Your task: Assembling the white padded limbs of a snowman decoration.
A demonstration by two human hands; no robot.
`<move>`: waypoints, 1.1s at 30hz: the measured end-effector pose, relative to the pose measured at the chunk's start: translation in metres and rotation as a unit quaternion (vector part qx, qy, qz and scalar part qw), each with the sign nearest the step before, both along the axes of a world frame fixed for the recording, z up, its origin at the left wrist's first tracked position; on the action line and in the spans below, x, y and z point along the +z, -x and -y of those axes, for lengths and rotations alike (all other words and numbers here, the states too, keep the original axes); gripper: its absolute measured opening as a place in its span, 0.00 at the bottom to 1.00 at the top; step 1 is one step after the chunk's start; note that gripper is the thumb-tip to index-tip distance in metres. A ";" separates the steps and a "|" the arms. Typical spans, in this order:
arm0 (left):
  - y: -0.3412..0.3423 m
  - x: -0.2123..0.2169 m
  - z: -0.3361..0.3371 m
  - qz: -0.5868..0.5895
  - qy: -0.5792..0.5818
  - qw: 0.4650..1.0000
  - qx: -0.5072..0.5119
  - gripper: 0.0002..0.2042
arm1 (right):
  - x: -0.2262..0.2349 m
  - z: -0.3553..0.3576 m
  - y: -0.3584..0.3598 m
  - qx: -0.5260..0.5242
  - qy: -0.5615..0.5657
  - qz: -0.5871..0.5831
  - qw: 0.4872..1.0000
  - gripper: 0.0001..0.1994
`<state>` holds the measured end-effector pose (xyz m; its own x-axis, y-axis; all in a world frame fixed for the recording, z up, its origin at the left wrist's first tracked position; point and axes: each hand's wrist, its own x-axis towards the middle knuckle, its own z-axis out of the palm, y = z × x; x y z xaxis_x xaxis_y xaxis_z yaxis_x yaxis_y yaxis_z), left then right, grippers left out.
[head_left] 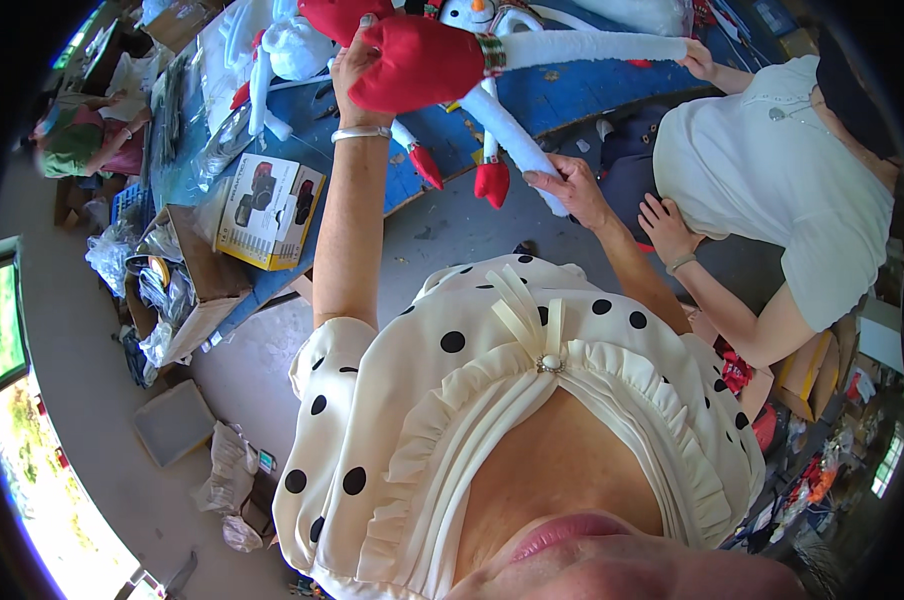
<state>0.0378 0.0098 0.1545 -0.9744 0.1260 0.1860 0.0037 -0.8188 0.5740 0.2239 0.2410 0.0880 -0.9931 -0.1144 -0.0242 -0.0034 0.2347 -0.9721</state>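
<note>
While your left hand (354, 72) clasps the red boot (422, 65) and your right hand (580, 192) grips one white leg (520, 138), the co-worker's hand (699, 60) tugging the upper leg (597, 48) could wrench the boot loose.

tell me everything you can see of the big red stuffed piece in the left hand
The red stuffed piece is plump and rounded, somewhat like a mitten or boot, in bright, soft-looking fabric. A green patterned cuff joins its right end to a long white fuzzy tube, whose far end meets a co-worker's hand. It is held sideways in front of the blue table, with the left hand gripping its left end. Another red piece is close beside it.
</note>
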 end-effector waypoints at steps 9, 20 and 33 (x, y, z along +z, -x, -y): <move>-0.006 -0.010 0.004 -0.027 0.051 0.996 -0.061 0.18 | -0.006 0.001 0.000 -0.009 -0.012 -0.024 1.000 0.15; -0.030 -0.044 -0.006 0.081 -0.053 0.990 -0.101 0.14 | 0.089 -0.004 0.000 -0.186 -0.248 -0.417 0.854 0.16; -0.049 -0.021 -0.010 0.092 -0.047 0.991 -0.084 0.13 | 0.146 -0.075 0.127 -0.069 -0.363 -0.352 0.860 0.13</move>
<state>0.0870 0.0197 0.1333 -0.9595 0.2806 0.0260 -0.2353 -0.8484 0.4742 0.0973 0.3159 0.2339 -0.7939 -0.2034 0.5731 -0.4544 0.8246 -0.3368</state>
